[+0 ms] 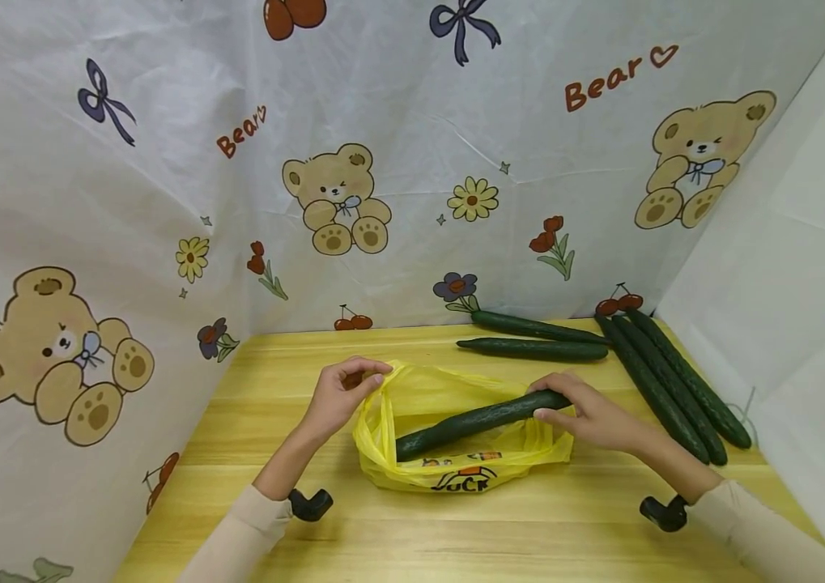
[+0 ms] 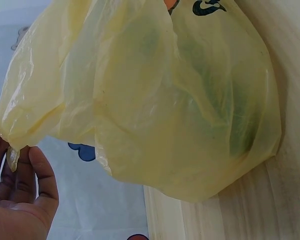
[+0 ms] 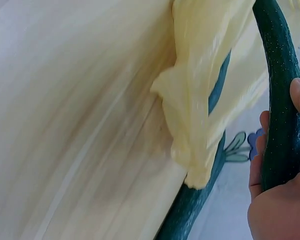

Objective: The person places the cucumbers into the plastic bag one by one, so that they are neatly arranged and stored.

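A yellow plastic bag (image 1: 521,479) with dark printing lies on the table, its mouth open upward. My left hand (image 1: 342,395) pinches the bag's upper left edge between thumb and fingers; the left wrist view shows this hand (image 2: 27,200) with a bit of film sticking out of the pinch. A long dark green cucumber (image 1: 470,423) slants down into the bag, its left end inside. Its right end is gripped by my right hand (image 1: 587,411), fingers and thumb around it. Green shows through the bag's wall (image 2: 247,120) in the left wrist view.
Two cucumbers (image 1: 536,349) lie along the back of the wooden table (image 1: 412,538). Three more cucumbers (image 1: 674,389) lie side by side at the right. Behind hangs a white sheet (image 1: 412,121) printed with bears. A black mount (image 1: 310,505) sits at each wrist.
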A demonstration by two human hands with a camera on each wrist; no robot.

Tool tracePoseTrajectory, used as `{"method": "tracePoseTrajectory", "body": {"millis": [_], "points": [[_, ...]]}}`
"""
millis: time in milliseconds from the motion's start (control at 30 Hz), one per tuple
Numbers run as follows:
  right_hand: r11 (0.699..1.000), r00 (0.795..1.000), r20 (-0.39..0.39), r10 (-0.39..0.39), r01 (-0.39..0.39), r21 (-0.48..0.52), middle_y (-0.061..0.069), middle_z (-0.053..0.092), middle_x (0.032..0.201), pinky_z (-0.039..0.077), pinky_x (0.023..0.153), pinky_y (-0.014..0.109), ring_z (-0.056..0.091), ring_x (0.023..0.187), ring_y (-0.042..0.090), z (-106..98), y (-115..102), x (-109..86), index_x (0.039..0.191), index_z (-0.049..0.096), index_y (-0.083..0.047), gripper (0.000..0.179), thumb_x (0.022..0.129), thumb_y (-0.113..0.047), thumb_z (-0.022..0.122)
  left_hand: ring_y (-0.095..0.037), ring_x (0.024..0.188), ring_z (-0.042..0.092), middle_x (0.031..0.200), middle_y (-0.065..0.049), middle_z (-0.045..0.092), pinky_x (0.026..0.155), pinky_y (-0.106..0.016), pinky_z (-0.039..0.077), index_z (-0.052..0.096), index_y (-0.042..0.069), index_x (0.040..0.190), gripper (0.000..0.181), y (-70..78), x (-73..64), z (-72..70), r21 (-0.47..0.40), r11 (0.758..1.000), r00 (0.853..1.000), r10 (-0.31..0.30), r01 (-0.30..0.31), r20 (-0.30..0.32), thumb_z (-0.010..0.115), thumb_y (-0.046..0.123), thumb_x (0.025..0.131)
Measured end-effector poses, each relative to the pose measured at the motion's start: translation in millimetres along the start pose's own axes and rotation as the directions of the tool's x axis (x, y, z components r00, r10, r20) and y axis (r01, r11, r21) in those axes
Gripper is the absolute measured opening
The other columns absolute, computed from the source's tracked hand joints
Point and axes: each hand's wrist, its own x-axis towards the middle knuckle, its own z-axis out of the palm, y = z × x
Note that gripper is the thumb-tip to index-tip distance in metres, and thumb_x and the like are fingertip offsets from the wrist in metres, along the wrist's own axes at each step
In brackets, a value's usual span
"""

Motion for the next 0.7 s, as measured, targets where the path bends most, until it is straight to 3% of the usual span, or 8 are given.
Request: {"method": "tracePoseTrajectory", "body": {"millis": [367, 700], "points": [[0.999, 0.994, 0.101, -0.031, 0.029, 0.022, 0.002, 0.068, 0.127, 0.050, 0.088, 0.038, 0.055, 0.111, 0.017, 27.8, -17.0, 26.1, 0.134, 0.067, -0.011, 0.030, 0.108, -0.026, 0.067, -0.010, 0.097, 0.069, 0.124, -0.019, 0.076, 0.081, -0.021, 0.056, 0.080, 0.010, 0.122, 0.020, -0.4, 1.0, -0.2, -0.004, 1.000, 1.000, 0.003, -0.003, 0.000, 0.069, 0.015, 0.107], [0.998, 0.976, 0.208, -0.067, 0.062, 0.033, 0.000, 0.068, 0.128, 0.051, 0.090, 0.035, 0.057, 0.112, 0.016, 51.7, -33.7, 45.8, 0.136, 0.066, -0.012, 0.034, 0.110, -0.034, 0.063, -0.009, 0.096, 0.069, 0.123, -0.019, 0.075, 0.081, -0.021, 0.056, 0.080, 0.010, 0.122, 0.020, 1.2, 1.5, -1.5, -0.001, 1.000, 1.000, 0.010, -0.010, -0.012, 0.069, 0.016, 0.106]]}}
